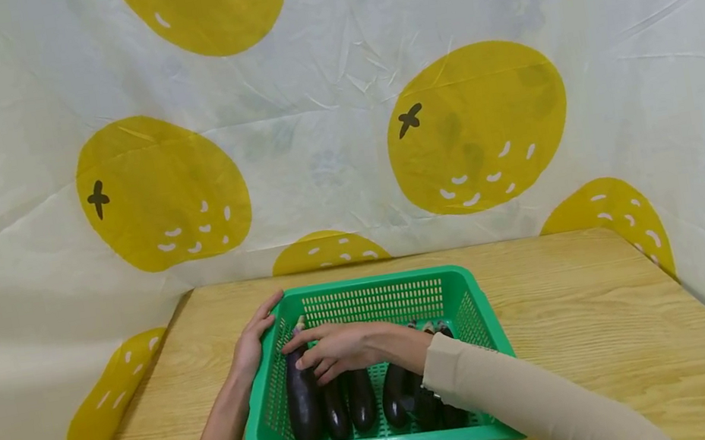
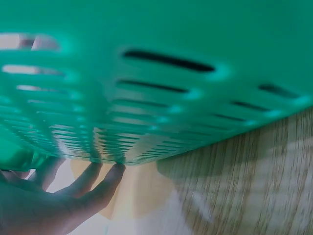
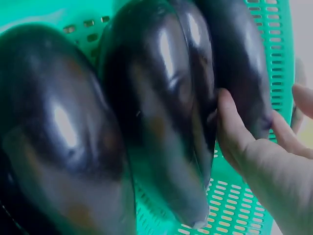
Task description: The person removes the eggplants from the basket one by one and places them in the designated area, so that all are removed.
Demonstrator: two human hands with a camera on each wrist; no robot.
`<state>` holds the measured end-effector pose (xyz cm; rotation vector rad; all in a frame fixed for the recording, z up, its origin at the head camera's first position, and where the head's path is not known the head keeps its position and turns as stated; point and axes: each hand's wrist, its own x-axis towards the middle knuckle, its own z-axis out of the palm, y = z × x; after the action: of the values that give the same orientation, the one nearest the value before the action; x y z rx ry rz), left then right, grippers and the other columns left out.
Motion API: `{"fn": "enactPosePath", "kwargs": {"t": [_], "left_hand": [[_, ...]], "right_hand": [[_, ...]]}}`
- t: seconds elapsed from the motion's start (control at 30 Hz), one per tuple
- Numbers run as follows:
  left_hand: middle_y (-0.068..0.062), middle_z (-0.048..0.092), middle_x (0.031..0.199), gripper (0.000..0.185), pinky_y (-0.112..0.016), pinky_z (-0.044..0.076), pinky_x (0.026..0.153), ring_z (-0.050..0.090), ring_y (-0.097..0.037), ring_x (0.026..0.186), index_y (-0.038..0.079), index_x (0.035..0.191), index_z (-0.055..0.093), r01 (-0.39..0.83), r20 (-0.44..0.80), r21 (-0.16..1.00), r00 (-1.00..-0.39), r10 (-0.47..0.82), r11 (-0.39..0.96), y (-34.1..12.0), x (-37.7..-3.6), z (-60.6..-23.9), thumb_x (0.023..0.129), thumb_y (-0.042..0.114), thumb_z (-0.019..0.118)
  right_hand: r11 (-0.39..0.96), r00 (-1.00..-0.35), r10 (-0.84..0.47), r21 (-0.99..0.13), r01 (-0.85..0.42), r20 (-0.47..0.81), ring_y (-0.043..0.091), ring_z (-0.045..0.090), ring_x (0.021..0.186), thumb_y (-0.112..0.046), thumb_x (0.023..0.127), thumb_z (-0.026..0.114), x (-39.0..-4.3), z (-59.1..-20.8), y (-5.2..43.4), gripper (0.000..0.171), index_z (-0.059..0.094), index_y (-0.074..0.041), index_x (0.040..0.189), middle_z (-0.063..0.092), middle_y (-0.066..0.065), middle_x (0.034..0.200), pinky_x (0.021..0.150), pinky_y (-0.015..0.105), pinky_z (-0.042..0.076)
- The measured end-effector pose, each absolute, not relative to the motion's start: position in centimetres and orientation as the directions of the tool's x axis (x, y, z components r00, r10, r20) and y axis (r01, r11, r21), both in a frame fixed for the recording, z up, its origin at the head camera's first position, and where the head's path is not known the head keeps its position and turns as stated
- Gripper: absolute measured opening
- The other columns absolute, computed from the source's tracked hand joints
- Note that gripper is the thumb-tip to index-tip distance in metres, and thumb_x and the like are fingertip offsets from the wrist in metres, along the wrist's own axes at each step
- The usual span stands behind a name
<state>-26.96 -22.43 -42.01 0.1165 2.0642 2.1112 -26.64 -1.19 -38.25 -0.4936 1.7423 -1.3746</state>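
Right hand (image 1: 339,351) lies with loosely spread fingers over the eggplants (image 1: 340,403) in a green slotted basket (image 1: 372,301); left hand (image 1: 254,339) rests flat, fingers straight, against the basket's outer left wall.

The thumb and fingers of the right hand touch the leftmost eggplant (image 1: 303,401), one of several lying side by side on the basket floor. No writing or label shows anywhere. The basket sits on a pale wooden table (image 1: 583,322), hemmed by a white cloth backdrop (image 1: 339,137) printed with big yellow fruit.
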Motion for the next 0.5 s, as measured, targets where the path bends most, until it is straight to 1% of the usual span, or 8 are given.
{"fn": "enactPosePath", "kwargs": {"t": [0.07, 0.1, 0.17, 0.23, 0.3, 0.37, 0.43, 0.5], "left_hand": [[-0.001, 0.018, 0.174, 0.053, -0.037, 0.026, 0.121, 0.022, -0.025, 0.156, 0.025, 0.165, 0.029, -0.094, -0.087, 0.995, -0.977, 0.193, -0.027, -22.48, -26.91, -42.08, 0.113, 0.024, 0.025], [0.0, 0.019, 0.174, 0.053, -0.037, 0.027, 0.121, 0.023, -0.025, 0.156, 0.027, 0.165, 0.029, -0.107, -0.098, 0.994, -0.976, 0.193, -0.036, -22.48, -26.89, -42.1, 0.113, 0.024, 0.025], [0.0, 0.019, 0.174, 0.053, -0.032, 0.033, 0.117, 0.025, -0.024, 0.155, 0.028, 0.165, 0.028, -0.117, -0.106, 0.992, -0.974, 0.202, -0.042, -22.53, -26.89, -42.17, 0.113, 0.025, 0.023], [-0.001, 0.018, 0.174, 0.053, -0.024, 0.038, 0.109, 0.027, -0.024, 0.153, 0.028, 0.166, 0.026, -0.114, -0.102, 0.993, -0.972, 0.213, -0.044, -22.54, -26.93, -42.25, 0.113, 0.025, 0.023], [-0.002, 0.02, 0.173, 0.053, -0.019, 0.043, 0.102, 0.03, -0.025, 0.151, 0.027, 0.166, 0.025, -0.109, -0.094, 0.993, -0.971, 0.221, -0.056, -22.49, -26.95, -42.28, 0.113, 0.025, 0.022], [-0.003, 0.02, 0.173, 0.054, -0.017, 0.045, 0.099, 0.031, -0.025, 0.149, 0.026, 0.167, 0.023, -0.102, -0.084, 0.993, -0.969, 0.234, -0.065, -22.5, -26.99, -42.32, 0.113, 0.024, 0.022], [-0.003, 0.021, 0.172, 0.054, -0.017, 0.046, 0.098, 0.036, -0.023, 0.146, 0.025, 0.167, 0.023, -0.102, -0.082, 0.992, -0.968, 0.236, -0.072, -22.49, -26.99, -42.3, 0.113, 0.024, 0.022], [-0.004, 0.022, 0.172, 0.053, -0.018, 0.046, 0.099, 0.043, -0.015, 0.14, 0.025, 0.167, 0.021, -0.106, -0.085, 0.991, -0.966, 0.243, -0.077, -22.56, -26.92, -42.24, 0.114, 0.024, 0.021]], "right_hand": [[0.302, -0.569, -0.744, -0.936, 0.181, -0.35, 0.035, 0.06, 0.129, -0.013, 0.103, 0.061, -26.56, -38.5, -1.31, 0.048, 0.053, -0.017, 0.151, 0.049, 0.016, 0.151, 0.109, 0.053, 0.049], [0.291, -0.574, -0.745, -0.94, 0.18, -0.341, 0.033, 0.061, 0.126, -0.012, 0.102, 0.063, -26.52, -38.62, -1.38, 0.049, 0.054, -0.016, 0.15, 0.045, 0.014, 0.154, 0.108, 0.053, 0.049], [0.273, -0.585, -0.745, -0.947, 0.169, -0.319, 0.028, 0.064, 0.118, -0.01, 0.099, 0.067, -26.46, -38.76, -1.49, 0.049, 0.055, -0.015, 0.147, 0.044, 0.012, 0.151, 0.106, 0.051, 0.051], [0.256, -0.598, -0.743, -0.953, 0.161, -0.3, 0.025, 0.067, 0.11, -0.009, 0.097, 0.071, -26.44, -38.81, -1.49, 0.049, 0.055, -0.016, 0.143, 0.047, 0.013, 0.145, 0.102, 0.05, 0.054], [0.241, -0.606, -0.74, -0.956, 0.165, -0.291, 0.025, 0.068, 0.103, -0.009, 0.095, 0.074, -26.5, -38.74, -1.39, 0.05, 0.055, -0.016, 0.141, 0.053, 0.015, 0.136, 0.097, 0.05, 0.057], [0.229, -0.608, -0.739, -0.957, 0.175, -0.288, 0.027, 0.069, 0.1, -0.008, 0.094, 0.075, -26.6, -38.63, -1.19, 0.051, 0.055, -0.017, 0.14, 0.059, 0.018, 0.125, 0.092, 0.051, 0.059], [0.213, -0.598, -0.749, -0.958, 0.191, -0.286, 0.03, 0.069, 0.1, -0.006, 0.093, 0.075, -26.72, -38.52, -0.99, 0.053, 0.054, -0.017, 0.141, 0.06, 0.02, 0.121, 0.088, 0.053, 0.06], [0.197, -0.584, -0.762, -0.96, 0.201, -0.278, 0.032, 0.068, 0.102, -0.004, 0.093, 0.074, -26.82, -38.34, -0.79, 0.056, 0.052, -0.016, 0.143, 0.058, 0.021, 0.122, 0.085, 0.055, 0.06]]}}
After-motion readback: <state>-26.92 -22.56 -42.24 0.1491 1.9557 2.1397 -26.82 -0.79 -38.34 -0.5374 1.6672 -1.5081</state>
